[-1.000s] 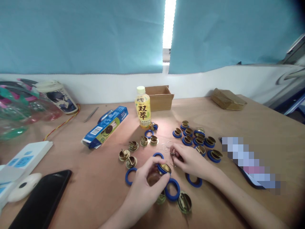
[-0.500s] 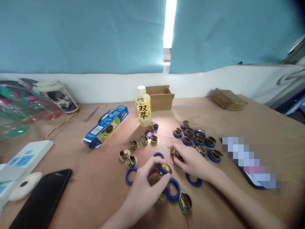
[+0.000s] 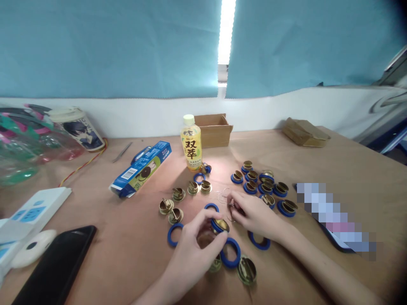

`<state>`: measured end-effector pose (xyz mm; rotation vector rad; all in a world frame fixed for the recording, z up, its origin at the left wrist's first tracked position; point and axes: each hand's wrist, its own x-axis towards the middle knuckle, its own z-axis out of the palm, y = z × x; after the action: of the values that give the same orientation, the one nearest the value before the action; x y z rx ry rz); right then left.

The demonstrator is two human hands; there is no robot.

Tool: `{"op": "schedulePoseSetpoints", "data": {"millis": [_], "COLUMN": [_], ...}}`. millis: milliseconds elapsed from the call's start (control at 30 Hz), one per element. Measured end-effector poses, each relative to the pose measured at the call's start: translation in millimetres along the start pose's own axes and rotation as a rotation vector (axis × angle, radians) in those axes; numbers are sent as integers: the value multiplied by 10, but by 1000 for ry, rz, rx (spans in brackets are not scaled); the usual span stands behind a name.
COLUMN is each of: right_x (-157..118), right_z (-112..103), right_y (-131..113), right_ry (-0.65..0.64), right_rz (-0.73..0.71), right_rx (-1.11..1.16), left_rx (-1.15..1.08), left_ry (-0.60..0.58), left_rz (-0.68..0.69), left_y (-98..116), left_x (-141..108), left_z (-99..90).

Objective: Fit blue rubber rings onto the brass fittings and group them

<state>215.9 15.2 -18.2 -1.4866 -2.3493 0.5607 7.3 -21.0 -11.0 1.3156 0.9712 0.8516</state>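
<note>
My left hand (image 3: 197, 243) grips a round brass flap piece (image 3: 220, 225) with a blue rubber ring around it, between thumb and fingers. Just to its right, my right hand (image 3: 251, 212) is closed in a pinch beside thin wire rings (image 3: 220, 196) on the table; what its fingertips hold is mostly hidden. Near my hands lie loose blue rubber rings (image 3: 230, 264). Brass pieces without blue rings, such as one brass piece (image 3: 246, 270) in front, are scattered to the left and front. Several brass pieces with blue rings (image 3: 251, 187) are grouped beyond my right hand.
A yellow-labelled drink bottle (image 3: 191, 146) stands before an open cardboard box (image 3: 213, 134). Left are a blue carton (image 3: 140, 170), tweezers (image 3: 122, 152), a black phone (image 3: 57, 267), a power strip (image 3: 34, 212) and spray bottles (image 3: 44, 142). A second phone (image 3: 327, 222) lies right.
</note>
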Motion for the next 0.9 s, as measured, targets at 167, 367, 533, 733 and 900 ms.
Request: {"op": "schedulePoseSetpoints", "data": {"millis": [167,367,533,733,900], "right_x": [2,4,10,9,1], "right_z": [4,4,12,16,17], "right_y": [1,8,15,22,26], "right_ry": [2,0,-5,1,2], "right_rz": [-5,-11,-6,-16,-26], "right_rx": [-7,-3,5,0,5], "left_rx": [-3,3,-1,-10,-10], "left_ry": [-4,-1,-5,-13,-8], "left_rz": [-4,10,1,-1,-4], "left_y": [-2,-11,-8,13,7], "left_x": [4,14,14,8,9], "left_z": [3,-1,0,5,5]}}
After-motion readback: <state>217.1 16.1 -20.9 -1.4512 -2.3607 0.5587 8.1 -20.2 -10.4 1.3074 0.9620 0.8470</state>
